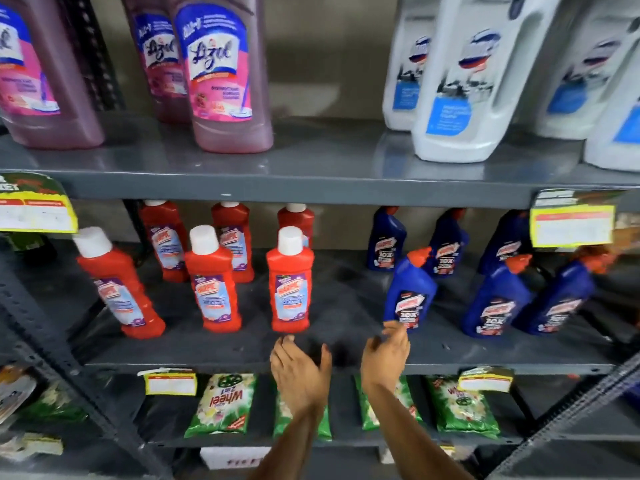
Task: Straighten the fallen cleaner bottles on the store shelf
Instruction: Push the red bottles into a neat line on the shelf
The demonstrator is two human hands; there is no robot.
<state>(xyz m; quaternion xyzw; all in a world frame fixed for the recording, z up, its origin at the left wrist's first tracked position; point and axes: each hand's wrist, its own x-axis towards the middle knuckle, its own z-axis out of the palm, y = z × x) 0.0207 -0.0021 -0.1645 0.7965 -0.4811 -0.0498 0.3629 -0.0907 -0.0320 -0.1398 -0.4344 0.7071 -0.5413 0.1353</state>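
On the middle grey shelf (346, 348) stand several red cleaner bottles with white caps; the front ones are at the left (119, 285), centre-left (214, 285) and centre (291, 285), all upright. To the right stand several blue bottles with red caps, the nearest (408, 292) upright at the front. My left hand (299, 368) is open, palm turned inward, just below the centre red bottle. My right hand (388, 351) is open too, fingertips close to the base of the nearest blue bottle. Neither hand holds anything.
The upper shelf carries pink floor-cleaner bottles (225, 74) at left and white jugs (464, 81) at right. Green detergent packets (223, 403) lie on the lower shelf. Yellow price tags (571, 223) hang from shelf edges. A grey upright post (52, 341) runs down the left.
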